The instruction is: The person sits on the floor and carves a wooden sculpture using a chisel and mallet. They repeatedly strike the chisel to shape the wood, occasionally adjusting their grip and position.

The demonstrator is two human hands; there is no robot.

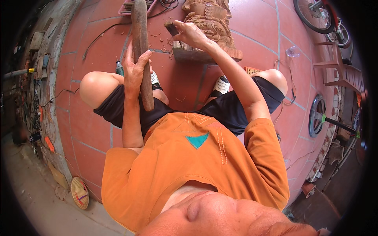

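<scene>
My left hand (136, 70) is wrapped around a long brown wooden club (140, 35), held nearly upright in the picture and thicker toward its far end. In the fingers of my right hand (191, 35) is a short dark wooden piece with a blunt end (171, 28); its lower part is hidden, so I cannot tell whether it carries a blade. Just beyond and beside that hand lies a carved wooden figure (210, 19) with a block base (197, 56) at its near end. Wood shavings (159, 37) are scattered on the floor between the club and the carving.
A pink basket (126, 8) stands at the far side, near a black cable (102, 31). A green power tool (119, 67) lies by my left knee. To the right are a clear plastic cup (292, 51), a pink chair (342, 72) and a bicycle wheel (315, 15).
</scene>
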